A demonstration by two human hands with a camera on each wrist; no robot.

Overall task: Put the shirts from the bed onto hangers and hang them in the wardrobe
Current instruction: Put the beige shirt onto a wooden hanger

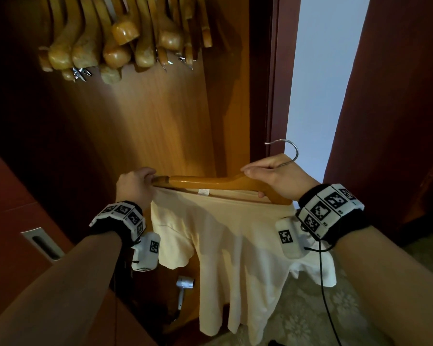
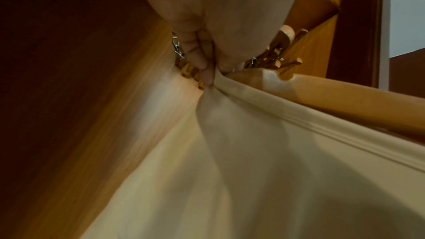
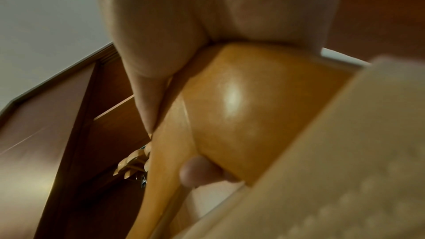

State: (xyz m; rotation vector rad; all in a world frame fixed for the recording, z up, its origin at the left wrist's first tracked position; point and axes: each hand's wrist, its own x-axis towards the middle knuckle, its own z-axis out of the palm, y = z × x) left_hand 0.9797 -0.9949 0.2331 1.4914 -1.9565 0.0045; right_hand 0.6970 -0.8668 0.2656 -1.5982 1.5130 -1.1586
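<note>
Head view shows a cream shirt (image 1: 235,245) draped from a wooden hanger (image 1: 210,182) held level in front of the open wardrobe (image 1: 160,126), below a cluster of empty hangers (image 1: 115,38) with rounded, glossy shoulder ends and small metal clips. The right hand (image 1: 275,177) wraps around the thick right part of the hanger, thumb on top and a fingertip showing underneath, just below the bent steel hook (image 1: 286,151). The left hand (image 1: 135,186) is closed at the hanger's left tip, where the collar edge meets the wood. The shirt's fabric looks soft and matte, hanging in loose folds, with one short sleeve falling free on the left and a paler part trailing on the right over a patterned floor (image 1: 310,308). A white hairdryer (image 1: 184,283) sits low inside the wardrobe. Left wrist view adds what the head view hides: fingers (image 2: 204,64) pinch a gather of the ribbed collar against the notched hanger end (image 2: 276,79), stretching the cloth into taut creases. Right wrist view, blurred, shows the hanger's smooth lacquered shoulder (image 3: 241,108) with a bright highlight, the thumb (image 3: 147,97) along one side and a fingertip (image 3: 195,172) curled beneath, with the shirt's knit weave close on the right.
</note>
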